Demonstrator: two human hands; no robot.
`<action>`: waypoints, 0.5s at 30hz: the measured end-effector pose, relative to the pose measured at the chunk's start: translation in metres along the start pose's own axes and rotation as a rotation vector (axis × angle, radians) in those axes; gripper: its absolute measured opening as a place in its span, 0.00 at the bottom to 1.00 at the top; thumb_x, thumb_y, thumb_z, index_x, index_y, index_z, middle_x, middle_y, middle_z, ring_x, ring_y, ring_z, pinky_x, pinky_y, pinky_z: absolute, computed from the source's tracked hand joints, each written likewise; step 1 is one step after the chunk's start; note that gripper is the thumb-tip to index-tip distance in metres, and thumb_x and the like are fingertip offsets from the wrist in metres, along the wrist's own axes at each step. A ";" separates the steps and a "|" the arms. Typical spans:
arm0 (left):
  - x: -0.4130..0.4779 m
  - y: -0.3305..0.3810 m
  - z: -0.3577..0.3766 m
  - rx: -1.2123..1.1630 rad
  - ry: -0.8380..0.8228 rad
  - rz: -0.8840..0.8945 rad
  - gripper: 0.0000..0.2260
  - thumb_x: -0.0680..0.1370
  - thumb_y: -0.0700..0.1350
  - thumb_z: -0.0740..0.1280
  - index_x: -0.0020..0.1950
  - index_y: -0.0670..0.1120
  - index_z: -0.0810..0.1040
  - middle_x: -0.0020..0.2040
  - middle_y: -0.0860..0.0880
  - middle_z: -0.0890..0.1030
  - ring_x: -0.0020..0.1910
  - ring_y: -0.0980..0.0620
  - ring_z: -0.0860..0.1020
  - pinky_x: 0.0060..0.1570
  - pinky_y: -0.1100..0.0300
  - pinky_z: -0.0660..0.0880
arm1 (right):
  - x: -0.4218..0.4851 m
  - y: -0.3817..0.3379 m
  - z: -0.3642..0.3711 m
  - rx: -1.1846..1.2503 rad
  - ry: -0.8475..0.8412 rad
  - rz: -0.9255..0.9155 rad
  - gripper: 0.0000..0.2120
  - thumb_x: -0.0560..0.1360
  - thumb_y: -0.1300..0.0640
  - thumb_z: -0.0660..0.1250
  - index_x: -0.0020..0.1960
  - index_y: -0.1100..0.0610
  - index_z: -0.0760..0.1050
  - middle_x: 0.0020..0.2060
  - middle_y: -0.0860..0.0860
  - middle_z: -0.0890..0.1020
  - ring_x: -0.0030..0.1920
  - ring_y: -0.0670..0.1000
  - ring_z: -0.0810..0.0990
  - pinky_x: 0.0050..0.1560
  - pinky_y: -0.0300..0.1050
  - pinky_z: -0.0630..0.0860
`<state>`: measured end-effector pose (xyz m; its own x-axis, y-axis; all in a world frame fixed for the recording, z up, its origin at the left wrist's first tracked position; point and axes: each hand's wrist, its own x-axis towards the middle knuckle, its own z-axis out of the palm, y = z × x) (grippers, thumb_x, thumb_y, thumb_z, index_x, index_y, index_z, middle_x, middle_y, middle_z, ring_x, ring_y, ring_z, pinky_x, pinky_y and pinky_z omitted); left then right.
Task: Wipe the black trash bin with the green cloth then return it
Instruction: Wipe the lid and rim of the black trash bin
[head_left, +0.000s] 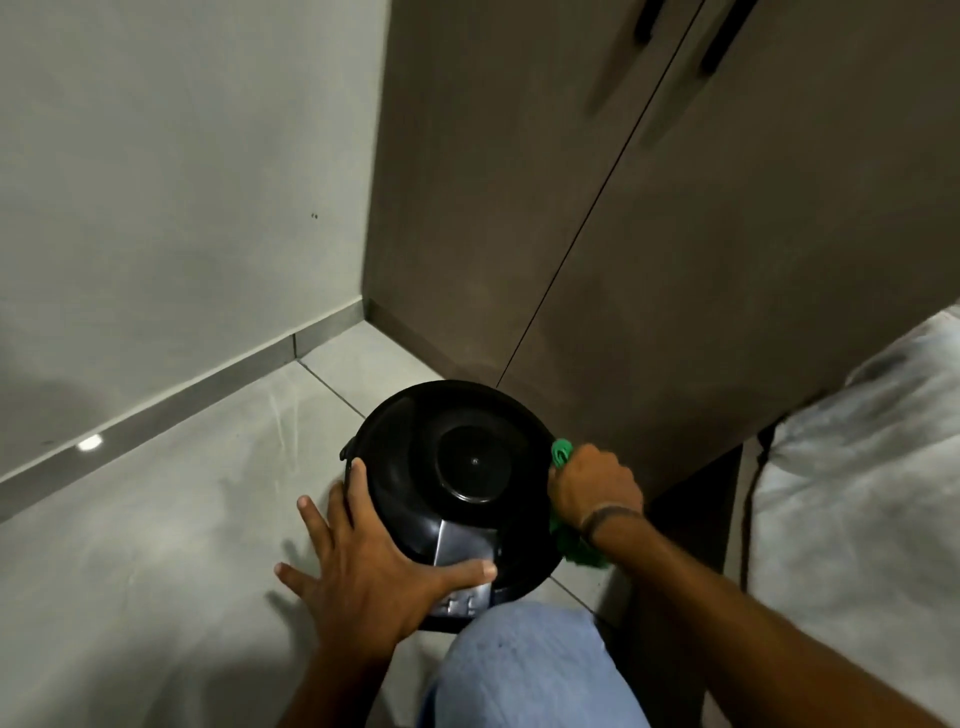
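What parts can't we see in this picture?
Head view only:
- Round black plastic trash bin: its far-right side, hidden by the right hand.
- Green cloth: mostly hidden inside that fist.
- Bin's near-left rim: under the left hand.
- Brown cupboard's black handles: cut off by the top edge.

Single head-worn wide-angle view: you are looking steeply down and forward from close range at the floor (171, 519), facing the corner where the wall (171, 208) is meeting the cabinet doors (675, 260). Your knee (524, 670) is filling the bottom edge.
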<state>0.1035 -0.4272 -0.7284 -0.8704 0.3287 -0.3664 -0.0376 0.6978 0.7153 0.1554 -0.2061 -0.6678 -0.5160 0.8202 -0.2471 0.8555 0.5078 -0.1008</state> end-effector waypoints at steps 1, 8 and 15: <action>0.001 -0.001 0.001 -0.003 0.003 0.003 0.84 0.36 0.87 0.67 0.84 0.59 0.34 0.89 0.50 0.47 0.87 0.39 0.36 0.78 0.20 0.46 | -0.014 0.006 0.006 0.001 -0.003 0.017 0.17 0.80 0.45 0.64 0.57 0.58 0.77 0.55 0.58 0.84 0.55 0.61 0.84 0.56 0.52 0.81; 0.001 -0.002 0.008 0.012 0.026 -0.002 0.84 0.35 0.86 0.70 0.84 0.60 0.35 0.88 0.50 0.49 0.87 0.39 0.38 0.77 0.19 0.49 | -0.087 0.004 0.018 0.014 -0.140 0.016 0.19 0.81 0.45 0.62 0.63 0.59 0.75 0.61 0.58 0.82 0.62 0.60 0.81 0.58 0.48 0.77; -0.003 0.002 0.001 -0.007 0.007 -0.006 0.84 0.36 0.84 0.73 0.83 0.61 0.34 0.88 0.52 0.48 0.87 0.41 0.37 0.78 0.20 0.47 | -0.055 0.024 -0.048 0.467 -0.176 0.088 0.22 0.76 0.44 0.70 0.59 0.61 0.79 0.53 0.58 0.85 0.51 0.59 0.86 0.55 0.54 0.84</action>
<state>0.1069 -0.4261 -0.7266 -0.8737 0.3196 -0.3667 -0.0465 0.6955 0.7170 0.2020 -0.2266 -0.6107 -0.4603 0.7775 -0.4286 0.8441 0.2336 -0.4827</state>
